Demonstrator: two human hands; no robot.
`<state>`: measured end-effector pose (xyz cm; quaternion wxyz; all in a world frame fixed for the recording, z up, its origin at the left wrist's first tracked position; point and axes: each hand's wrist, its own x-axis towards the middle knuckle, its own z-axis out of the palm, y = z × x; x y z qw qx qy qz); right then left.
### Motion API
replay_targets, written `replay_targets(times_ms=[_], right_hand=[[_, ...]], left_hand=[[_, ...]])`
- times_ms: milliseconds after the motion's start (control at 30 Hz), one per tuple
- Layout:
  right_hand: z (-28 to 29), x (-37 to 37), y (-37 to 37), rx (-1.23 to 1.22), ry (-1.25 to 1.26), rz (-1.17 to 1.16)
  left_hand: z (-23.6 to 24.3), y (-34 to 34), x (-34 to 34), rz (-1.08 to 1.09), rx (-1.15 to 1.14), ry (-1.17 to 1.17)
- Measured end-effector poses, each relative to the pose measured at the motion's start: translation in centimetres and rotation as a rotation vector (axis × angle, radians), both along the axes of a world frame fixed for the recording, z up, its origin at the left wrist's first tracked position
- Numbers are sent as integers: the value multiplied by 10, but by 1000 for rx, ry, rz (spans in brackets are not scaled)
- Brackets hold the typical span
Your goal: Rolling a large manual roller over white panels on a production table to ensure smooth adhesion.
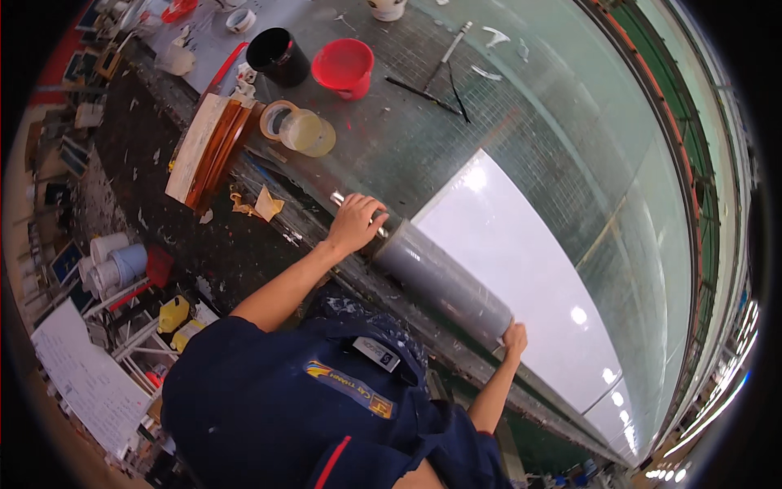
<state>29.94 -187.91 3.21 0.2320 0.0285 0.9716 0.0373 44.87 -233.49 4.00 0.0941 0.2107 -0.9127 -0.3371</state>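
A thick grey roll of glossy sheet point(448, 281), perhaps plastic film, lies slantwise along the table's near edge in front of me. My left hand point(356, 222) is beside its left end, fingers wrapped round a short silvery bar point(337, 198) that pokes out on both sides of the fist. Whether that bar joins the roll I cannot tell. At the other end, my right hand point(514, 337) is closed on the roll's rim. Just beyond the roll, a shiny white panel point(521, 269) lies flat on the tabletop.
The glass-like tabletop point(554, 106) carries a black bucket point(278, 59), a red bucket point(343, 67), tape rolls point(277, 119), a cloudy plastic cup point(307, 134) and a thin stick tool point(448, 55). Brown wooden mouldings point(213, 155) stick out at the table's left edge. Pails point(122, 265) stand lower left.
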Motion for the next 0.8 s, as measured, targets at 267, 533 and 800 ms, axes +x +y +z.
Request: replay_targets(times_ms=[267, 533, 800], right_hand=[[-8, -35, -38, -278, 463, -125], [-17, -130, -53, -200, 518, -49], [-15, -222, -86, -223, 473, -229]], left_hand=[[-28, -25, -80, -104, -313, 168], [-33, -39, -186, -40, -334, 163], [-27, -60, -273, 33, -271, 56]])
